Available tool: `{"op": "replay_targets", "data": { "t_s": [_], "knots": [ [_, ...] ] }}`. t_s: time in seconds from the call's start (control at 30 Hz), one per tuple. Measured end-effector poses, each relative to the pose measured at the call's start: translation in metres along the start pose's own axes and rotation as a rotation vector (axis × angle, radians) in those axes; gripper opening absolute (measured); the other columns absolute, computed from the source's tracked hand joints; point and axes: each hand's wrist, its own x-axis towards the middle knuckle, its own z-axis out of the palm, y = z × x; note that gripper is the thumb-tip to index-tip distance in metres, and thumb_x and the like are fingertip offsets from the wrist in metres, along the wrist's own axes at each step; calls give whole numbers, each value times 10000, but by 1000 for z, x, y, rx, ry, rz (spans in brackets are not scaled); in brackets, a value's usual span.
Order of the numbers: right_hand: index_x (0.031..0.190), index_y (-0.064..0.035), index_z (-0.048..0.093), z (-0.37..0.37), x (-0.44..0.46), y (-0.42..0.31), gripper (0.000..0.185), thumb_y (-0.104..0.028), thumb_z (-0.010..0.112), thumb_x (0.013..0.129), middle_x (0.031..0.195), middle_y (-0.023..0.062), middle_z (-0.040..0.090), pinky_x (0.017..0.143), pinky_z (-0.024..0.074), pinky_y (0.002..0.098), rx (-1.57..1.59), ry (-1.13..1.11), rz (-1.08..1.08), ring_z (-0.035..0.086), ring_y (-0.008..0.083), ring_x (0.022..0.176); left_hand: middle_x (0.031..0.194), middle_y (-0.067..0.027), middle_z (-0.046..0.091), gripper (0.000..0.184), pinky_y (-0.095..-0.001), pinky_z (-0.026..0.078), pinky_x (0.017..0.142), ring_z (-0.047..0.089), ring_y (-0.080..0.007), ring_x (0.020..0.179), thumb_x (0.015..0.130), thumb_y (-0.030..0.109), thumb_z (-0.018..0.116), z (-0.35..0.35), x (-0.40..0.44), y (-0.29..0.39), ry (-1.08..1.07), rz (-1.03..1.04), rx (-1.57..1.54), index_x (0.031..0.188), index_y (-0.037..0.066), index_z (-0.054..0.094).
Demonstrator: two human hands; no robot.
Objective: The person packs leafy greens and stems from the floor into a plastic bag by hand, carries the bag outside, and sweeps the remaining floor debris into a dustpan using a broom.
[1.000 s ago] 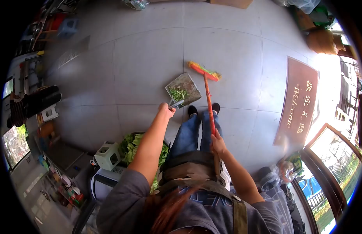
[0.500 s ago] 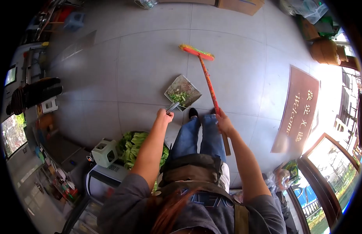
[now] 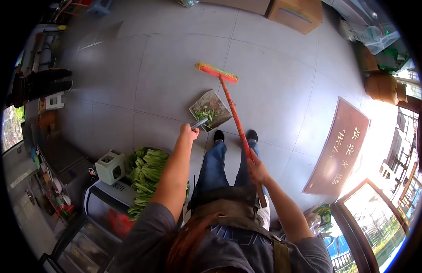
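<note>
My left hand [image 3: 189,132] is closed around the grey handle of a dustpan [image 3: 221,107]. Green vegetable scraps [image 3: 205,115] lie in the pan, mostly near its handle side. My right hand [image 3: 257,168] grips the red stick of a broom [image 3: 235,113] towards its upper end. The broom head [image 3: 216,73], red with yellow and green bristles, is on or just above the floor beyond the dustpan, apart from it. My feet stand just behind the pan.
Leafy greens [image 3: 147,175] are heaped at my left beside a pale stool [image 3: 111,167]. A brown welcome mat [image 3: 337,148] lies on the right, near a glass door. Cardboard boxes [image 3: 295,14] stand ahead, and a rusty gas cylinder [image 3: 381,88] is at the far right.
The broom head has come nearer to the dustpan and a little left. My right hand has drawn back towards my body. My left hand still holds the dustpan, and the view has turned slightly.
</note>
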Motion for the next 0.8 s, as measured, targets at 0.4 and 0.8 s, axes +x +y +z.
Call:
{"op": "replay_targets", "data": {
  "t_s": [0.4, 0.8],
  "knots": [
    [1371, -277, 227, -126, -55, 27, 484, -284, 409, 922, 548, -9, 362, 341, 324, 223, 192, -328, 236, 328, 84, 379, 642, -50, 356, 114, -269, 301, 412, 321, -153, 491, 835, 124, 361, -47, -6, -28, 14, -26, -202, 729, 97, 330],
    [1377, -231, 217, -146, 28, -64, 504, -278, 401, 910, 593, 21, 430, 345, 396, 257, -466, 94, -101, 399, 107, 408, 627, -72, 415, 123, -302, 339, 424, 359, -169, 469, 830, 120, 395, -244, -48, -153, 170, -81, -420, 721, 69, 374]
  ]
}}
